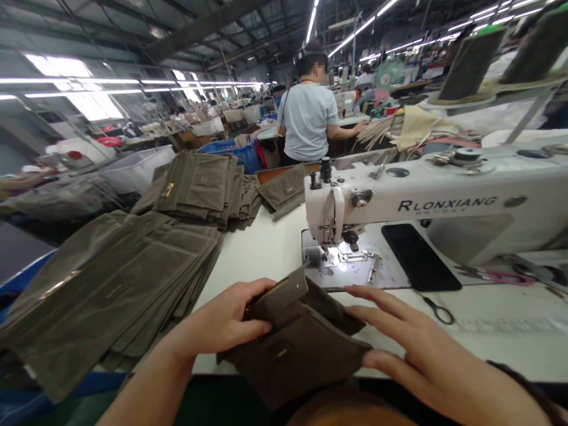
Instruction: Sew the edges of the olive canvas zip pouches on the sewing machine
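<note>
A dark olive-brown fabric bag piece (302,349), folded with layers standing apart at the top, is held over the table's front edge. It bears a small gold-coloured mark on its front. My left hand (233,319) grips its left side, thumb on the near face and fingers partly hidden behind. On the right, my right hand (408,343) has its thumb at the near corner and its spread fingertips at the far layer, the fabric lying between them. Just beyond is the white sewing machine (417,195), its needle area lit.
Left of me lie stacked olive bag pieces (119,278), with another pile (199,183) behind. A black phone (419,254), small black-handled scissors (439,310) and a pink-handled tool (506,277) rest at the right. Thread cones (473,65) stand above. A person (308,112) works ahead.
</note>
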### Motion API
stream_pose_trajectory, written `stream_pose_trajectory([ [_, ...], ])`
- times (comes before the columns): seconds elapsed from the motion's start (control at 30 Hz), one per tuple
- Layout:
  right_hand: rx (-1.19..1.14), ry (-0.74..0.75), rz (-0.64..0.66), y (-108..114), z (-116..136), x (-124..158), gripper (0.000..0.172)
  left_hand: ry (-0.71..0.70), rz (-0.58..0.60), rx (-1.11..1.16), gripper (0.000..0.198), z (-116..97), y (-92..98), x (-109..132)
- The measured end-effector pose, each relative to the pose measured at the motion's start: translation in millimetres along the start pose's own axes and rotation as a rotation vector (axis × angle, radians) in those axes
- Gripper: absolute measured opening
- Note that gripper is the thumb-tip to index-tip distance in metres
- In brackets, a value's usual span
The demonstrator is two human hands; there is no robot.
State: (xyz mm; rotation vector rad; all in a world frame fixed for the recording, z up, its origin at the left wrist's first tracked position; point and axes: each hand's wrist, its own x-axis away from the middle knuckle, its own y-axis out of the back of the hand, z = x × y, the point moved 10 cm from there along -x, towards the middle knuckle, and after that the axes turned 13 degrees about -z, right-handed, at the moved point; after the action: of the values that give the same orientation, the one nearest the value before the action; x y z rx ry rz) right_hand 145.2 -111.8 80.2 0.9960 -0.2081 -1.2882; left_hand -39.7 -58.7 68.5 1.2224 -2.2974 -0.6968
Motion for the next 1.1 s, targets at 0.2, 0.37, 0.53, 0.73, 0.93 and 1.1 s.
stream_pose_trajectory([
  [0.2, -0.372, -0.118, 0.093, -36.4, 27.6, -22.4, 0.023, 0.026, 0.046, 0.004, 0.056, -0.5, -15.5, 12.4],
  [0.37, -0.453, -0.174, 0.165, -49.7, 20.2, -26.5, 0.023, -0.003, 0.069, 0.103, 0.058, -5.0, -11.6, 11.1],
  [0.53, -0.491, -0.216, 0.167, -63.2, 13.9, -27.1, 0.039, 0.036, 0.17, 0.188, 0.06, -8.7, -24.1, 3.7],
  [0.73, -0.397, -0.21, 0.145, -65.9, 9.0, -24.9, 0.037, 0.092, -0.054, 0.234, 0.03, -6.0, -19.1, -15.7],
  [0.93, -0.28, -0.206, 0.128, -62.3, 6.8, -24.4, 0.037, 0.047, -0.168, 0.157, 0.029, -7.5, -13.6, -19.8],
  [1.1, -0.237, -0.216, 0.106, -61.7, 4.7, -23.1, 0.037, 0.013, -0.315, 0.02, 0.022, -13.9, -8.0, -17.3],
])
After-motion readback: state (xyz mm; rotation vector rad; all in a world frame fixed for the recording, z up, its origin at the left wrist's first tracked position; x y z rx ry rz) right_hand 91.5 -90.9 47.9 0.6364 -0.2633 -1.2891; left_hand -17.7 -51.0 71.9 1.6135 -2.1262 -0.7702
